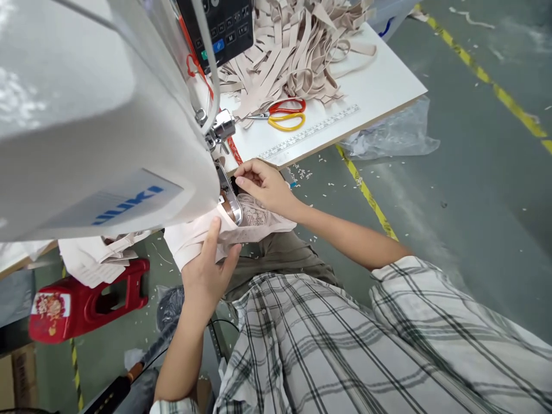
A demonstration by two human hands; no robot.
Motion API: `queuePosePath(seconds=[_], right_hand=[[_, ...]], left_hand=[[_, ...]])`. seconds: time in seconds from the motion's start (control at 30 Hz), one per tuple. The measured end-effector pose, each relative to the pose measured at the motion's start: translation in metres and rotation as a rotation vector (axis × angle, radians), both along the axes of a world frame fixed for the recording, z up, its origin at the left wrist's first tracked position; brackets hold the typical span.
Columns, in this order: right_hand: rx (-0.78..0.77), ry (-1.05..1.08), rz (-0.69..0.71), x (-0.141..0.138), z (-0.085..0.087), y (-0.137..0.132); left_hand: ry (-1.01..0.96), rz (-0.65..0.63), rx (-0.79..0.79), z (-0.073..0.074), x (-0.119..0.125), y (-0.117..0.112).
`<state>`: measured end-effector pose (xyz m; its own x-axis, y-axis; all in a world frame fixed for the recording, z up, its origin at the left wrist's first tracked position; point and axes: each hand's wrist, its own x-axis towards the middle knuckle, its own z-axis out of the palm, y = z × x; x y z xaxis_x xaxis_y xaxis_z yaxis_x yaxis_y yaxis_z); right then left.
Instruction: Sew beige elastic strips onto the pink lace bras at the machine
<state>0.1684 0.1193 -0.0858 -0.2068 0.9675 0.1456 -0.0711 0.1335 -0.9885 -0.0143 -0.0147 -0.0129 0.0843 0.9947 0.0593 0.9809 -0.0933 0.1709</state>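
A pale pink fabric piece with a lace part (254, 221) lies under the head of a white sewing machine (99, 115). My left hand (209, 270) presses on the near edge of the fabric, thumb and fingers closed on it. My right hand (265, 184) is beyond it, fingertips pinched on the fabric's far edge close to the metal presser foot (230, 198). The needle area is largely hidden by the machine head.
Red and yellow scissors (284, 114) and a heap of beige straps (297, 52) lie on the white table (388, 80), which has a ruler strip at its edge. A red plastic stool (86, 302) stands at lower left. Yellow floor lines and a plastic bag (392, 135) are to the right.
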Motion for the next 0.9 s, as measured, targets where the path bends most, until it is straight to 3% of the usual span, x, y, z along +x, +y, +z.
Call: queuePosePath(seconds=[0.17,0.57,0.8,0.9], right_hand=[[-0.026,-0.01,0.039,0.003,-0.005,-0.013],[-0.124,0.053,0.055,0.007,-0.01,-0.037],[-0.166,0.143,0.055,0.002,0.001,-0.045],[-0.112,0.123,0.042,0.0,0.007,-0.046]], left_hand=[[-0.024,-0.028,0.041,0.0,0.006,0.003],[0.013,-0.027,-0.028,0.002,0.018,0.007],[-0.045,-0.016,0.002,0.002,0.019,0.004],[-0.075,0.027,0.043,-0.002,0.014,0.003]])
